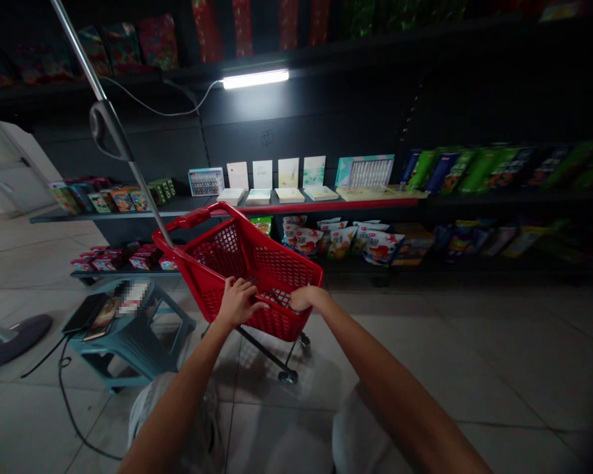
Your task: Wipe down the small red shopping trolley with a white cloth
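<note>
A red plastic shopping cart (286, 266) with a perforated basket stands in front of me on dark wheels. My left hand (238, 301) is closed over the basket's near rim, its thumb lying along the edge. Over the near right corner, my right hand (304, 298) reaches down inside the basket. Its fingers are hidden behind the near wall, so I cannot tell whether they hold anything. Small light patches show at the basket's bottom near that hand, too unclear to name.
Behind the cart, a dark shelf (366, 205) carries books, boxed pen sets and green and blue packs. Snack bags (343, 240) fill the level below. To the left are a blue-grey stool (128, 339) with items and cables, and a metal pole (143, 187).
</note>
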The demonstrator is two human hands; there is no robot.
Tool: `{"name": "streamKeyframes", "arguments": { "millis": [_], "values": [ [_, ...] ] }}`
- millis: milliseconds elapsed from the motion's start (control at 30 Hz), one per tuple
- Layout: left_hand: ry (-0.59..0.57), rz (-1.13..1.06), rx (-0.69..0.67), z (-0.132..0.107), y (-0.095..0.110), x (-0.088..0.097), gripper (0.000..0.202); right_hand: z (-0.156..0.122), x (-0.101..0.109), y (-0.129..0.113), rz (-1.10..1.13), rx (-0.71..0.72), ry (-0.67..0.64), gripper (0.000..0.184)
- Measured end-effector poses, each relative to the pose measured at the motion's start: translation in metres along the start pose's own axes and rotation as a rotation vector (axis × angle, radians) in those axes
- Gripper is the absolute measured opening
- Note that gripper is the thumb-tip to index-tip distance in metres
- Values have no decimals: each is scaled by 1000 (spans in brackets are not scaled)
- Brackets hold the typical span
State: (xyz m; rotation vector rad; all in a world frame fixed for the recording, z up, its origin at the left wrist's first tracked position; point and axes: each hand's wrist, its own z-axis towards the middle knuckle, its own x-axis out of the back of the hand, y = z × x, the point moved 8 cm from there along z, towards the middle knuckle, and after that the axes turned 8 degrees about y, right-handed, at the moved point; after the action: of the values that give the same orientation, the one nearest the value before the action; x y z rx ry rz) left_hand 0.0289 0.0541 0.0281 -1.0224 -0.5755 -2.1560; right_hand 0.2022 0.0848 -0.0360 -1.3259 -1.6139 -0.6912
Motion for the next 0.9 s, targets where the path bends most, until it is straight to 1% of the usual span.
{"name": "streamKeyframes", "arguments": {
  "millis": [67,200,267,333,400,467,533,600,633,700,733,767,800,833,867,900],
  "values": [
    [-7,-22,-17,-2,-3,2,41,-7,1,-5,59,55,-20,19],
    [-5,-49,-39,-4,-10,5,38,-20,0,-14,169,156,-43,29],
    [5,-64,-35,-3,-16,6,36,-26,5,-18,303,253,-11,32],
    [7,-90,-26,-1,-22,7,33,-33,20,-20,542,388,89,36],
    [-4,-116,-29,2,-26,8,32,-41,40,-11,796,486,234,48],
    [-13,-127,-23,4,-30,9,32,-46,55,7,952,482,388,53],
    [-10,-121,24,5,-34,9,34,-50,68,30,1041,418,572,52],
    [27,-107,116,5,-38,7,38,-55,77,57,1076,315,791,50],
    [66,-100,174,4,-40,7,40,-59,81,69,1068,253,907,48],
    [193,-93,323,0,-43,6,35,-67,86,90,994,121,1110,44],
    [265,-102,415,-4,-45,5,37,-71,87,96,935,70,1178,43],
    [329,-126,518,-9,-47,3,50,-74,87,97,869,40,1216,44],
    [369,-166,627,-15,-48,-1,70,-75,85,94,798,34,1218,46],
    [380,-216,730,-20,-49,-8,89,-73,83,87,720,49,1181,50],
    [366,-271,814,-25,-49,-15,101,-70,78,77,628,76,1108,54],
    [335,-319,875,-28,-47,-22,108,-65,71,65,520,99,1007,59]
  ]
}}
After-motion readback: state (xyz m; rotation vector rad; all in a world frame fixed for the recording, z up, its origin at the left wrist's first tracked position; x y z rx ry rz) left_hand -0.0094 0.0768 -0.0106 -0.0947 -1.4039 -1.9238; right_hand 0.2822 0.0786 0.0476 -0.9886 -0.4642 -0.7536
